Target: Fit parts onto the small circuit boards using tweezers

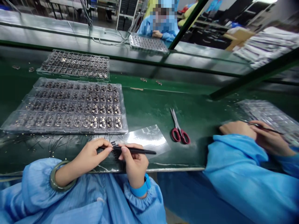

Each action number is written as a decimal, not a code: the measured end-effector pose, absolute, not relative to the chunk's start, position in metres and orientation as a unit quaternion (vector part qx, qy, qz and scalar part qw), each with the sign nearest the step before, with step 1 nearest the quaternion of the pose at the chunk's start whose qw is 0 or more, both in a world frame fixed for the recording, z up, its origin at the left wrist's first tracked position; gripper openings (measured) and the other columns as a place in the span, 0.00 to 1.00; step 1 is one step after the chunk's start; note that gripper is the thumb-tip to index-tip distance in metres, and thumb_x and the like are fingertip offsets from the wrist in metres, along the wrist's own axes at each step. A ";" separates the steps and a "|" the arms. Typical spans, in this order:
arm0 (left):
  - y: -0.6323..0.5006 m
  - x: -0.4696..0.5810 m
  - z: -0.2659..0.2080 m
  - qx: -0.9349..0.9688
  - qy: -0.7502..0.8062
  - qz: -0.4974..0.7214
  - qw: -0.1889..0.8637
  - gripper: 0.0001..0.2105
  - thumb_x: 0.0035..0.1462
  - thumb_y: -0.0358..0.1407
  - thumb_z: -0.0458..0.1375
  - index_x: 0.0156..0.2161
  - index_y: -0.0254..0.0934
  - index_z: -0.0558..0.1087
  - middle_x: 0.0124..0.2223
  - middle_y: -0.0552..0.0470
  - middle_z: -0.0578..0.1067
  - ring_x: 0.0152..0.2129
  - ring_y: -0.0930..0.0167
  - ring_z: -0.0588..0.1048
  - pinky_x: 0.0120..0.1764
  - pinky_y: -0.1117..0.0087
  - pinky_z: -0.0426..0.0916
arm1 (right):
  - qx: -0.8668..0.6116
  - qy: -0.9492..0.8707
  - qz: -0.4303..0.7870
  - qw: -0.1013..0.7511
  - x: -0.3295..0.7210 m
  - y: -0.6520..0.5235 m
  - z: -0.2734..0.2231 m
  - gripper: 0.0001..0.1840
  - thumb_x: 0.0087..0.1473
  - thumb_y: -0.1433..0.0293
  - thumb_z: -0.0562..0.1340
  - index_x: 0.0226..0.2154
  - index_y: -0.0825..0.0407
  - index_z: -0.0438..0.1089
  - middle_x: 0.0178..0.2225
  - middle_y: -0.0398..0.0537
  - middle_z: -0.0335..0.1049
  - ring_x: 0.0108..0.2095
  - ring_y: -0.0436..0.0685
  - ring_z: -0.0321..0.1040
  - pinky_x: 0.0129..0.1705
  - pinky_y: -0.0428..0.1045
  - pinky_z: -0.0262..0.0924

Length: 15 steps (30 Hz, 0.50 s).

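Observation:
My right hand (136,161) grips black tweezers (143,151), their tips pointing left toward my other hand. The thumb and forefinger of my left hand (93,153) pinch together right at those tips; whatever lies between them is too small to make out. Small black pieces (113,143) show just behind the meeting point of both hands. Thin dark wires (58,141) lie spread on the green bench to the left. Behind them sits a clear plastic tray (70,130) with rows of small circuit boards (95,120). A clear sheet (149,137) lies beyond my right hand.
Red-handled scissors (178,132) lie right of the sheet. A second filled tray (77,74) stands farther back. At right, a co-worker's hands (240,129) hold a dark tool near another tray (268,115). A person sits across the bench, behind a tray (149,43). A green post (247,77) slants at right.

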<state>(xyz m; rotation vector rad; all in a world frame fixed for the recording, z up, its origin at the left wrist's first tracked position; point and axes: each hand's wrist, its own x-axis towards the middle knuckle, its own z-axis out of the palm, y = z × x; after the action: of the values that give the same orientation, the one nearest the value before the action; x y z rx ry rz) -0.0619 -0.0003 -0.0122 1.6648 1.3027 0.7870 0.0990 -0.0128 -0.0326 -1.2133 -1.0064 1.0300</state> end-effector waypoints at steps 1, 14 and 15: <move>0.000 -0.062 -0.013 0.667 0.520 0.316 0.429 0.07 0.59 0.34 0.54 0.35 0.36 0.74 0.34 0.51 0.77 0.33 0.70 0.75 0.39 0.71 0.69 | -0.525 -0.438 0.430 0.589 0.099 -0.013 -0.033 0.09 0.50 0.64 0.67 0.30 0.53 0.71 0.27 0.45 0.76 0.16 0.47 0.67 0.20 0.44 0.66; -0.001 -0.058 -0.011 0.649 0.518 0.358 0.427 0.10 0.61 0.37 0.53 0.43 0.35 0.73 0.38 0.48 0.78 0.35 0.70 0.76 0.40 0.70 0.72 | -0.514 -0.387 0.428 0.634 0.108 -0.008 -0.037 0.14 0.49 0.60 0.68 0.28 0.54 0.68 0.19 0.43 0.72 0.12 0.45 0.58 0.15 0.42 0.54; -0.003 -0.059 -0.010 0.644 0.522 0.367 0.423 0.11 0.61 0.38 0.53 0.45 0.34 0.72 0.39 0.48 0.78 0.36 0.70 0.77 0.41 0.69 0.72 | -0.509 -0.366 0.435 0.646 0.108 -0.007 -0.036 0.16 0.48 0.59 0.68 0.28 0.54 0.67 0.21 0.44 0.74 0.12 0.44 0.56 0.15 0.41 0.52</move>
<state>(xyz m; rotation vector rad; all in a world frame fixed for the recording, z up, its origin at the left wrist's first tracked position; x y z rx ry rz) -0.0588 -0.0028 -0.0098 1.6117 1.3056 0.9183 0.1080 -0.0071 -0.0362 -1.1576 -0.8336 0.9900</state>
